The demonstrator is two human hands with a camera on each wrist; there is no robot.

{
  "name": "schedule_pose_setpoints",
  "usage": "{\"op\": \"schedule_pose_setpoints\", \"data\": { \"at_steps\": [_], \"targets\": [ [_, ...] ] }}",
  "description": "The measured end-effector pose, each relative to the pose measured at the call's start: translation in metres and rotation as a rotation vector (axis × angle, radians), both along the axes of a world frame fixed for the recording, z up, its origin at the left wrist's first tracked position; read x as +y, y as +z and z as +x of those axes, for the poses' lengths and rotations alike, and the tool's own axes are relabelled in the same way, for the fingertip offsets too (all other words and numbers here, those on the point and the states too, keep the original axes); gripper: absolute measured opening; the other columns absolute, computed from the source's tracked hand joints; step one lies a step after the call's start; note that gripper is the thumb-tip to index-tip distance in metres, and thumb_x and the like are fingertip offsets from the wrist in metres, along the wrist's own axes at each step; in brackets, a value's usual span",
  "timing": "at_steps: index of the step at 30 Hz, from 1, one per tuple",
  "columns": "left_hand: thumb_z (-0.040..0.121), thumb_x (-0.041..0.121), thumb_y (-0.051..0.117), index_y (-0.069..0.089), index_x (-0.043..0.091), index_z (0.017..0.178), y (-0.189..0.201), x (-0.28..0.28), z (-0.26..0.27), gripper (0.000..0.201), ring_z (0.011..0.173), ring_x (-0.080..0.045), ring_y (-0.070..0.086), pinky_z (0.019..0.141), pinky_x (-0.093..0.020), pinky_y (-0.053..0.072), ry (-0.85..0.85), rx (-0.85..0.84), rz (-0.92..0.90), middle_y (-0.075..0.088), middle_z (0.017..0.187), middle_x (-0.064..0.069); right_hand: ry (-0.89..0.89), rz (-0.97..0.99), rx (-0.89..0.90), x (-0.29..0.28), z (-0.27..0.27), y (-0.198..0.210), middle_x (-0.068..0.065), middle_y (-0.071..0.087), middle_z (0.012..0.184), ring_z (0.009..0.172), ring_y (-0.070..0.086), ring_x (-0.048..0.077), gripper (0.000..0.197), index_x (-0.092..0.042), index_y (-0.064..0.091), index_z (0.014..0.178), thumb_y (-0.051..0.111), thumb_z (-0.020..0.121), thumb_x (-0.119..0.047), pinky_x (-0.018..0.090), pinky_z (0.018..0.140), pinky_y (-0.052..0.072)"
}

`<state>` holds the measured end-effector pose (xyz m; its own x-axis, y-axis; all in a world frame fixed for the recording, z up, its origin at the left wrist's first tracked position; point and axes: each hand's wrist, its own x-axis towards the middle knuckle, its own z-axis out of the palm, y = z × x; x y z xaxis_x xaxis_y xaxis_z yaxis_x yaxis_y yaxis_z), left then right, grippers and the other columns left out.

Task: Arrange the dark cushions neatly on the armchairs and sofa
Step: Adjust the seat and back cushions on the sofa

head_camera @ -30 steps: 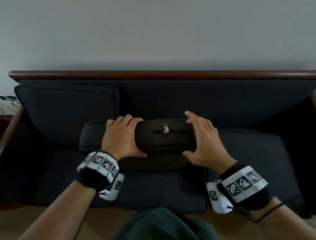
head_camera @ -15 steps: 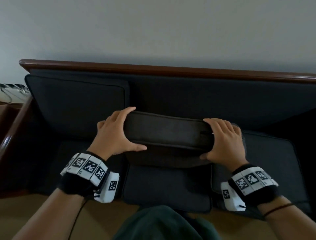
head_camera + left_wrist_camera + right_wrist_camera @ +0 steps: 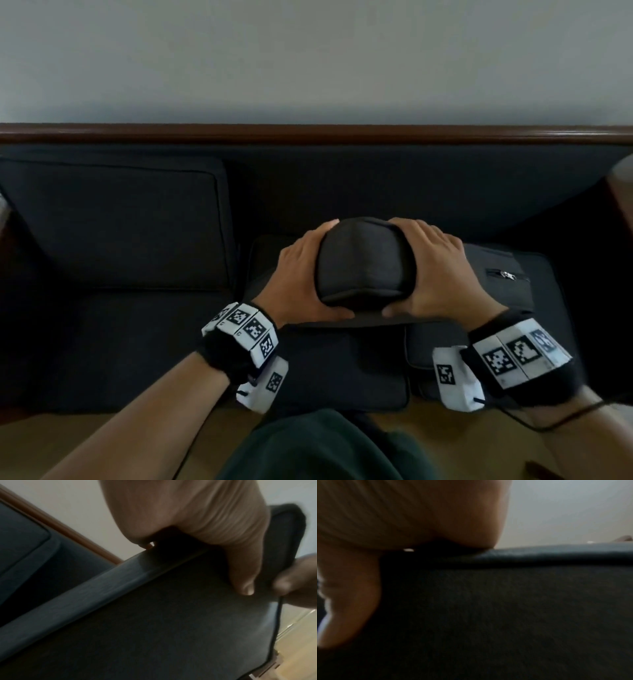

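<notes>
Two hands are seen from above, clasped round the ends of one dark cushion (image 3: pixel 363 260) held over the middle of a dark sofa (image 3: pixel 342 181). The left hand (image 3: pixel 301 274) is curled round the cushion's left end and the right hand (image 3: pixel 435 270) round its right end, thumbs tucked underneath on the near side and fingers wrapped over the top. In the left wrist view, a thumb (image 3: pixel 243 574) is pressed against the cushion's piped face. The cushion is squeezed into a rounded bundle between the hands, so its long axis cannot be told with certainty; it appears to run away from the body, toward the sofa back. Both hands are equally near it.

One back cushion (image 3: pixel 113 222) is already set upright at the left of the sofa. Another cushion (image 3: pixel 493 274), with its zip showing, is lying flat on the seat just right of the hands. The open stretch of backrest straight ahead is judged the likely spot for the held cushion.
</notes>
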<state>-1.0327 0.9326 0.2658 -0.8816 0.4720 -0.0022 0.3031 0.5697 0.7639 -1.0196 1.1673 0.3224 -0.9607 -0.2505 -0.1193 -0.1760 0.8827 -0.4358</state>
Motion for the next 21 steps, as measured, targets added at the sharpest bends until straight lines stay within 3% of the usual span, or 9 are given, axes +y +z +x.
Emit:
{"op": "schedule_pose_setpoints", "data": {
  "at_steps": [3, 5, 7, 10, 12, 14, 17, 19, 21],
  "targets": [
    [0.046, 0.063, 0.082, 0.020, 0.031, 0.144, -0.026, -0.015, 0.003, 0.120, 0.134, -0.017, 0.041, 0.114, -0.049, 0.031, 0.017, -0.104, -0.098, 0.040, 0.147, 0.004, -0.056, -0.081, 0.112, 0.011, 0.010, -0.007, -0.001, 0.059, 0.121, 0.110, 0.057, 0.024, 0.110, -0.019, 0.050, 0.130, 0.070, 0.034, -0.067, 0.044, 0.096, 0.039],
    [0.049, 0.056, 0.087, 0.025, 0.024, 0.144, -0.038, -0.023, 0.009, 0.118, 0.131, -0.022, 0.042, 0.115, -0.041, 0.027, 0.030, -0.140, -0.237, 0.042, 0.144, 0.000, -0.078, -0.128, 0.148, 0.015, 0.017, -0.011, -0.002, 0.062, 0.119, 0.108, 0.060, 0.023, 0.106, -0.017, 0.054, 0.126, 0.072, 0.033, -0.064, 0.047, 0.096, 0.044],
    [0.050, 0.050, 0.090, 0.037, 0.013, 0.139, -0.043, -0.025, 0.014, 0.110, 0.124, -0.024, 0.048, 0.106, -0.035, 0.028, 0.039, -0.091, -0.322, 0.049, 0.137, -0.003, -0.084, -0.165, 0.186, 0.016, 0.023, -0.015, -0.002, 0.063, 0.116, 0.107, 0.061, 0.022, 0.102, -0.016, 0.056, 0.123, 0.077, 0.033, -0.059, 0.053, 0.095, 0.045],
    [0.049, 0.055, 0.088, 0.049, 0.007, 0.124, -0.033, -0.023, 0.010, 0.097, 0.104, -0.028, 0.059, 0.093, -0.037, 0.035, 0.009, -0.003, -0.345, 0.062, 0.116, -0.006, -0.116, -0.219, 0.229, 0.018, 0.023, -0.010, -0.004, 0.063, 0.108, 0.099, 0.063, 0.022, 0.098, -0.014, 0.060, 0.117, 0.081, 0.030, -0.055, 0.055, 0.091, 0.048],
    [0.047, 0.064, 0.079, 0.053, 0.007, 0.116, -0.019, -0.024, 0.003, 0.093, 0.093, -0.030, 0.064, 0.088, -0.040, 0.040, -0.032, 0.081, -0.357, 0.066, 0.105, -0.007, -0.134, -0.284, 0.259, 0.021, 0.016, 0.002, -0.003, 0.064, 0.102, 0.094, 0.065, 0.023, 0.097, -0.014, 0.062, 0.113, 0.081, 0.028, -0.055, 0.052, 0.088, 0.051],
    [0.045, 0.065, 0.074, 0.055, 0.008, 0.113, 0.002, -0.028, -0.004, 0.091, 0.088, -0.030, 0.065, 0.085, -0.042, 0.043, -0.030, 0.155, -0.372, 0.068, 0.100, -0.007, -0.147, -0.422, 0.275, 0.023, 0.012, 0.013, -0.001, 0.066, 0.098, 0.092, 0.066, 0.021, 0.092, -0.018, 0.063, 0.109, 0.084, 0.027, -0.054, 0.042, 0.086, 0.054],
    [0.044, 0.070, 0.071, 0.055, 0.014, 0.114, 0.031, -0.039, -0.008, 0.091, 0.086, -0.023, 0.064, 0.085, -0.039, 0.039, -0.028, 0.245, -0.402, 0.067, 0.098, -0.001, -0.162, -0.651, 0.252, 0.026, 0.012, 0.018, -0.010, 0.064, 0.103, 0.096, 0.063, 0.002, 0.089, -0.034, 0.054, 0.109, 0.086, 0.028, -0.050, 0.020, 0.085, 0.050],
    [0.043, 0.066, 0.079, 0.054, 0.018, 0.119, 0.035, -0.046, -0.008, 0.094, 0.091, -0.019, 0.062, 0.090, -0.036, 0.036, 0.005, 0.220, -0.427, 0.066, 0.103, 0.002, -0.163, -0.736, 0.186, 0.027, 0.014, 0.005, -0.007, 0.062, 0.112, 0.105, 0.061, 0.005, 0.096, -0.030, 0.052, 0.117, 0.087, 0.029, -0.044, 0.024, 0.088, 0.050],
    [0.041, 0.059, 0.087, 0.052, 0.023, 0.125, 0.020, -0.051, -0.003, 0.098, 0.103, -0.018, 0.059, 0.095, -0.034, 0.034, 0.083, 0.116, -0.408, 0.063, 0.113, 0.003, -0.178, -0.782, 0.057, 0.022, 0.016, -0.024, 0.000, 0.057, 0.126, 0.119, 0.056, 0.018, 0.103, -0.026, 0.048, 0.128, 0.088, 0.034, -0.039, 0.036, 0.098, 0.047]
  ]
}}
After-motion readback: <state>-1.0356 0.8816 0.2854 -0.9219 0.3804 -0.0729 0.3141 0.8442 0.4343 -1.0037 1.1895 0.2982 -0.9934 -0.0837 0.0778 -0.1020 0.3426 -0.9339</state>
